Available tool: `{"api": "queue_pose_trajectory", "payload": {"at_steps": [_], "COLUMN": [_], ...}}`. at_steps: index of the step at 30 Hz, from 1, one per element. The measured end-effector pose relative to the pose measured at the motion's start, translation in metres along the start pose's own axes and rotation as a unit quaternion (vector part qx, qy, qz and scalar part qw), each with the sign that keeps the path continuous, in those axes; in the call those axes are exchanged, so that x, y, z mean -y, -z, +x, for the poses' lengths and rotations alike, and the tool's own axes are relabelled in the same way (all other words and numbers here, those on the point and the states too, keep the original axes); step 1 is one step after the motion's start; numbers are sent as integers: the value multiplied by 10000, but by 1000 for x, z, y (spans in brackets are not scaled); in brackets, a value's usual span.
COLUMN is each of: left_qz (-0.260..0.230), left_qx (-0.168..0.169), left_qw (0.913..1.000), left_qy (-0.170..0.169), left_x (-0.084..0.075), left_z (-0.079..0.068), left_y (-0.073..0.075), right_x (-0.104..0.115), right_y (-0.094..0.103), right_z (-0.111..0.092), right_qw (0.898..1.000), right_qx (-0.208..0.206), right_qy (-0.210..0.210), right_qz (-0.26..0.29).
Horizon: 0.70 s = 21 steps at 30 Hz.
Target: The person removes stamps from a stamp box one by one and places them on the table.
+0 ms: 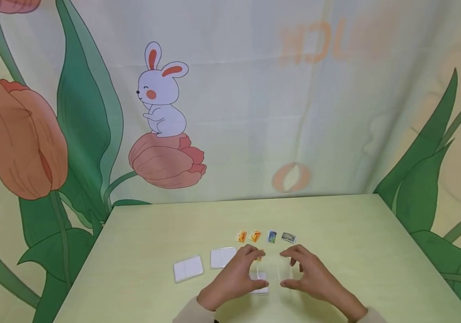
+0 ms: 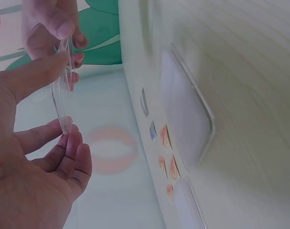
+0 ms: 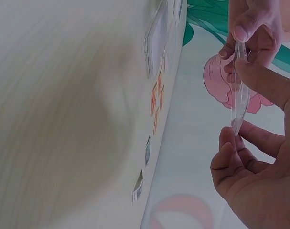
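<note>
My left hand (image 1: 240,272) and right hand (image 1: 310,272) face each other above the table, each pinching an edge of a thin clear plastic cover (image 2: 60,102) between thumb and fingers. In the right wrist view, the clear plastic cover (image 3: 240,102) stands edge-on between both hands; whether it is one piece or two I cannot tell. Below the left hand lies a flat white case (image 1: 260,290), partly hidden. Beyond the fingers is a row of small stamps: two orange stamps (image 1: 255,236), a blue stamp (image 1: 272,236) and a grey stamp (image 1: 289,237). Another orange stamp (image 1: 260,256) is partly behind the left fingertips.
Two more flat white cases lie left of the hands: a tilted white case (image 1: 188,269) and a white case (image 1: 221,258) partly close to my left hand. The pale table (image 1: 355,242) ends at a printed curtain (image 1: 238,112) with a rabbit and tulips.
</note>
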<state>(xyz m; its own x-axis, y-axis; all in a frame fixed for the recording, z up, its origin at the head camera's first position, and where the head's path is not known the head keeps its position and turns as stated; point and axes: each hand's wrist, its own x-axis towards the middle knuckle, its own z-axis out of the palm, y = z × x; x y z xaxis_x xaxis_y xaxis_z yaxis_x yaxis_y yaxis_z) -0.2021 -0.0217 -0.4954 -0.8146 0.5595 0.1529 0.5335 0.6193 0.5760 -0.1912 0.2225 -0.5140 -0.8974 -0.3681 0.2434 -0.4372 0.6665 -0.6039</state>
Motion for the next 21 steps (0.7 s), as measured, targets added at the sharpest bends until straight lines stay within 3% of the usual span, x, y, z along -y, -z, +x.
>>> {"api": "queue_pose_trajectory", "payload": {"at_steps": [21], "left_qz": [204], "left_qx": [-14], "left_qw": [9997], "left_qy": [127], "left_x": [31], "left_z": [-27], "left_y": [1], "right_x": [7], "right_y": [-36], "right_z": [16], "right_qw": [9981], "right_qx": [510], "right_qy": [126], "right_qz": [-317]}}
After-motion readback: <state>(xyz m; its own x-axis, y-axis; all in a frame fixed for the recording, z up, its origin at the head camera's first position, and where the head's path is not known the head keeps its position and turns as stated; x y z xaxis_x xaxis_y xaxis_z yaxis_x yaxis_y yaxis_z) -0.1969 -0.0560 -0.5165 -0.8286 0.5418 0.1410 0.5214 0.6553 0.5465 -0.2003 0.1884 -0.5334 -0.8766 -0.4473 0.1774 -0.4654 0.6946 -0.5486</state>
